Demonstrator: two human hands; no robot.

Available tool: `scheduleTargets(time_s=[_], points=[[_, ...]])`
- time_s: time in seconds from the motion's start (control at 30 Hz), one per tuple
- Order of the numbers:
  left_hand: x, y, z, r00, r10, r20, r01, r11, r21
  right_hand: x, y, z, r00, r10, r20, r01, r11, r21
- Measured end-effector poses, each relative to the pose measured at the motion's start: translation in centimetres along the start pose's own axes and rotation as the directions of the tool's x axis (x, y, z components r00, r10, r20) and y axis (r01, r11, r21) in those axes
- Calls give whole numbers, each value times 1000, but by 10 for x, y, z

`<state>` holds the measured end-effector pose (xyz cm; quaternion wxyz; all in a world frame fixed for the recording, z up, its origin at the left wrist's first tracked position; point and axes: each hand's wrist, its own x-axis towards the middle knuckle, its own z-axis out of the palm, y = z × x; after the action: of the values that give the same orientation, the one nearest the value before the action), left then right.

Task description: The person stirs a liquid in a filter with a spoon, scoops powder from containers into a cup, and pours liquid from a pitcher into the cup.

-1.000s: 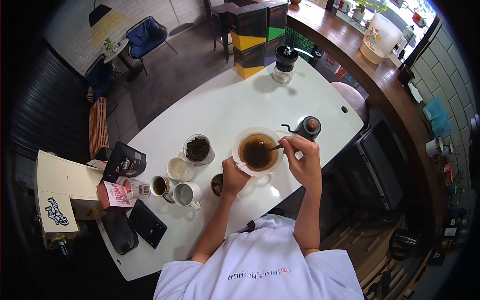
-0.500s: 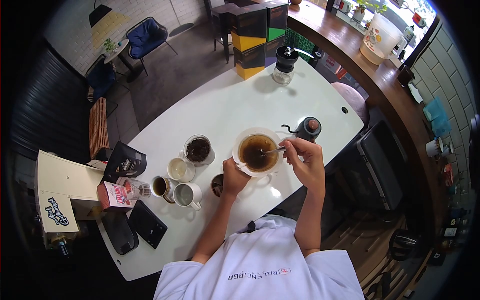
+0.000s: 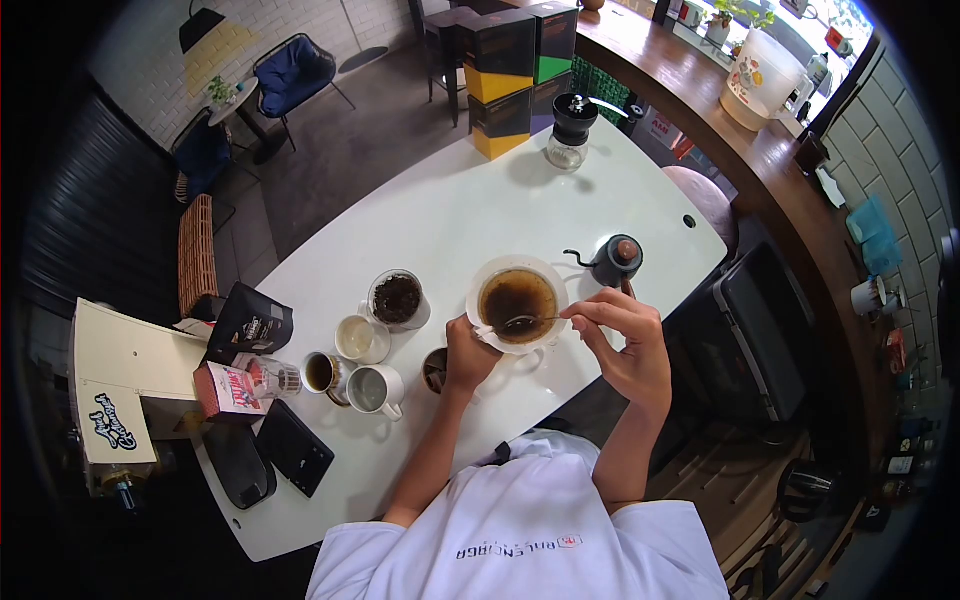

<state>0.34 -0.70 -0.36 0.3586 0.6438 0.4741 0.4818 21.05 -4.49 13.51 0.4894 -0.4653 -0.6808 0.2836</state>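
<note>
Clearly, the right hand (image 3: 630, 345) is pinched nearly closed on the spoon (image 3: 541, 318), its tip in the dark brew. Curled round the side of the dripper (image 3: 477, 287), the left hand (image 3: 470, 354) grips it above the white bench (image 3: 440, 235).

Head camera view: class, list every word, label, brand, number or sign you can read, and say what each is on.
"BALENCIAGA", upside down in view: white shirt.
"AMI": carton beyond the table.
Too blurred, stylised or small to read surely: lettering on the cream panel, black pouch, pink box and background items.
</note>
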Motion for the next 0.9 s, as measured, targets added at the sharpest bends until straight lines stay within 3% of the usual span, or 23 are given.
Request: scheduleTargets(time_s=[0.33,0.9], points=[[2,-11,1,1000,10,22,-10,999,-36,0,3,3,997,8,80,1,994,-106],[1,-9,2,1000,1,20,-1,999,-32,4,21,16,998,46,31,-43,994,-100]])
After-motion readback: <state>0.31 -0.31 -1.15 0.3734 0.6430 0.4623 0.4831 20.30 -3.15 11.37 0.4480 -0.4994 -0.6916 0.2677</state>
